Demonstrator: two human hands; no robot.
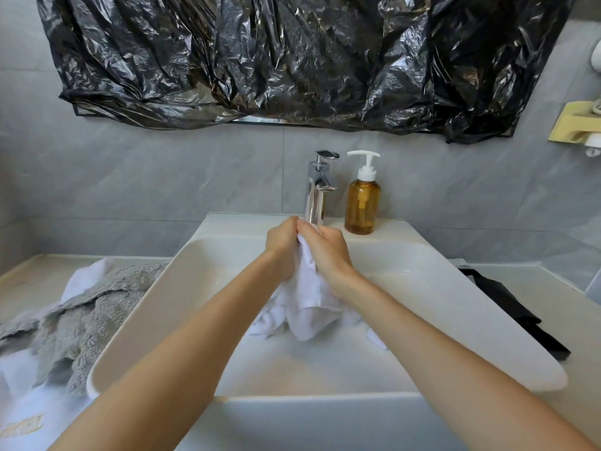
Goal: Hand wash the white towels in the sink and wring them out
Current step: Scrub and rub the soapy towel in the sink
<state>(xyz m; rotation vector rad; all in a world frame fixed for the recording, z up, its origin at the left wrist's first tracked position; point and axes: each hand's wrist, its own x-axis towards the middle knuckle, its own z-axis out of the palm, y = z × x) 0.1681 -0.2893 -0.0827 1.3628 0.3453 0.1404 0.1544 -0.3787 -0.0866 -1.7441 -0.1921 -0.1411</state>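
Observation:
A white towel (305, 304) hangs bunched over the white sink (156, 307), its lower folds reaching the basin floor. My left hand (282, 247) and my right hand (327, 249) grip its top end side by side, fingers curled round the cloth, just in front of the chrome tap (317, 187). No water stream is visible from the tap. A further bit of white cloth (377, 340) shows in the basin under my right forearm.
An amber pump bottle (362, 203) stands on the sink ledge right of the tap. A grey towel (81, 317) and white towels (22, 395) lie on the counter to the left. A black object (517, 317) lies on the right counter. Black plastic (292, 60) covers the mirror.

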